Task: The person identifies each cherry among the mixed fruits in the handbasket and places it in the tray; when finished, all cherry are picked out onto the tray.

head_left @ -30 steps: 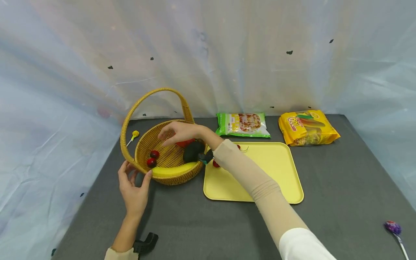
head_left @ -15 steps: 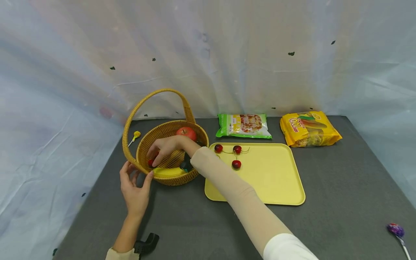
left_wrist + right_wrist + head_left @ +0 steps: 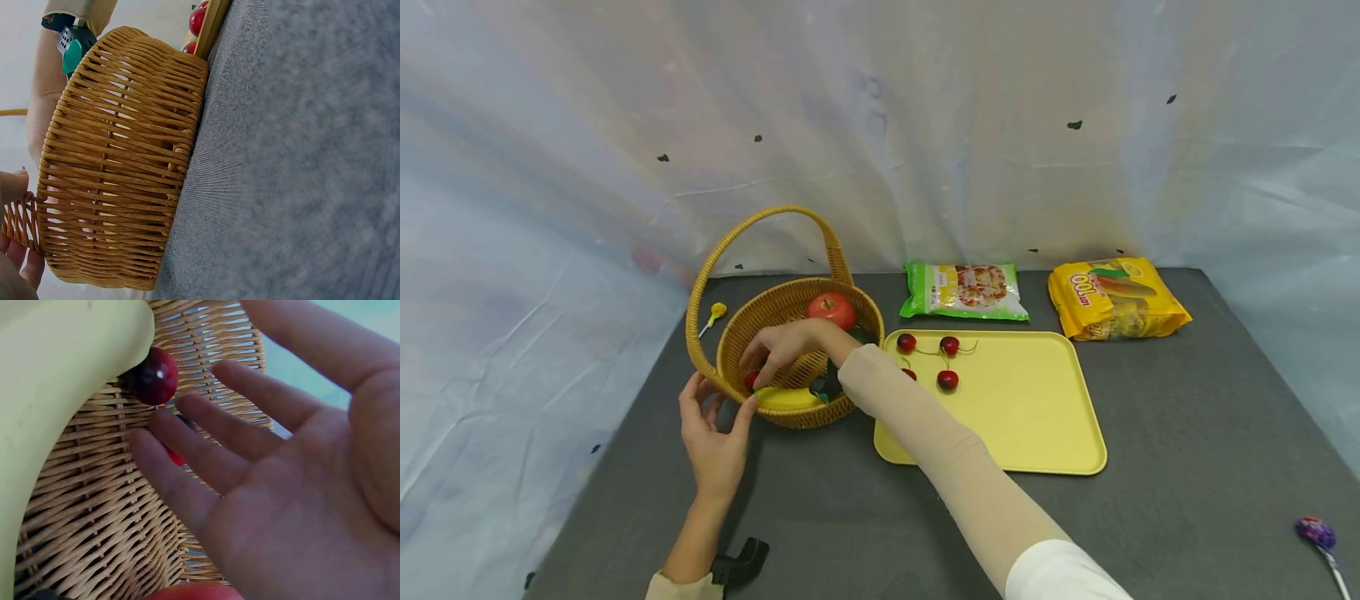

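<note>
A wicker basket with a tall handle stands at the left of the dark tabletop. My left hand grips its rim at the handle's base, thumb on the near side. Inside the basket, my right hand reaches down over two cherries by the left wall. In the right wrist view its fingers are spread and loosely straight; one cherry sits just past the fingertips, and another red cherry is mostly hidden behind them. A banana lies along the front wall. A red round fruit and a dark fruit lie farther right.
A yellow tray with several stemmed cherries stands beside the basket. Behind it lie a green-and-white bag and a yellow bag. A yellow lollipop is left of the basket, a purple one far right.
My right hand has moved left and down in the basket, onto the cherries; its arm now uncovers the tray's cherries and the red fruit. The left hand keeps its hold.
</note>
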`<state>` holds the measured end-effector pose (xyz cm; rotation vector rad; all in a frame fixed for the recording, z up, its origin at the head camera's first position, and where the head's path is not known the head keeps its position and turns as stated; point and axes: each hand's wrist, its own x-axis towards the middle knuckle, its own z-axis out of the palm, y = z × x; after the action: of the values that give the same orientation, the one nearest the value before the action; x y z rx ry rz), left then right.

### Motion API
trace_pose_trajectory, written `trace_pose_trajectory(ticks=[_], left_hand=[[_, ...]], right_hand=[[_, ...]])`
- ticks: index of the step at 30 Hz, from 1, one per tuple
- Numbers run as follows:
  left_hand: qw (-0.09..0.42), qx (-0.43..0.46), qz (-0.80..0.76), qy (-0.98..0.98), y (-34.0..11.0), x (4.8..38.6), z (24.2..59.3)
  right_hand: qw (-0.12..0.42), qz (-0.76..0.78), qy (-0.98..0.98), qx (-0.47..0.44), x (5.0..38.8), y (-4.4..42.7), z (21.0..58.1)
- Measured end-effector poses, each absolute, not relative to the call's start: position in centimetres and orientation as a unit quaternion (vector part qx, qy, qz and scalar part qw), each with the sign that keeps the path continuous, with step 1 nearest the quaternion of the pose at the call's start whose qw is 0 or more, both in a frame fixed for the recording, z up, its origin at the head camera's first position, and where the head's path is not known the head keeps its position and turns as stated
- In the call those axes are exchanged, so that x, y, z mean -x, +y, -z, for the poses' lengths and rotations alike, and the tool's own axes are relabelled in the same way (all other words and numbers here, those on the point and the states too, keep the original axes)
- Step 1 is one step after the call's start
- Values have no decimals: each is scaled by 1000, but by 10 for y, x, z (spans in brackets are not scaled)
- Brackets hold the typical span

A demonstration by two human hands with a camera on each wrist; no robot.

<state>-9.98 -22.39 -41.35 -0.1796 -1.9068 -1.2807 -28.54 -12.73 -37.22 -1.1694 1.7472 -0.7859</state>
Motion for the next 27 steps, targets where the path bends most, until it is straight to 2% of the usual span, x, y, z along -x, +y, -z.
trace_pose_trajectory(ticks=[12, 27], left_hand=[[410, 68, 504, -757, -223, 99, 412], [409, 72, 511, -752, -224, 100, 414]], right_hand=[[478, 312, 691, 445, 286, -126, 373], [477, 247, 711, 454, 282, -135, 371]])
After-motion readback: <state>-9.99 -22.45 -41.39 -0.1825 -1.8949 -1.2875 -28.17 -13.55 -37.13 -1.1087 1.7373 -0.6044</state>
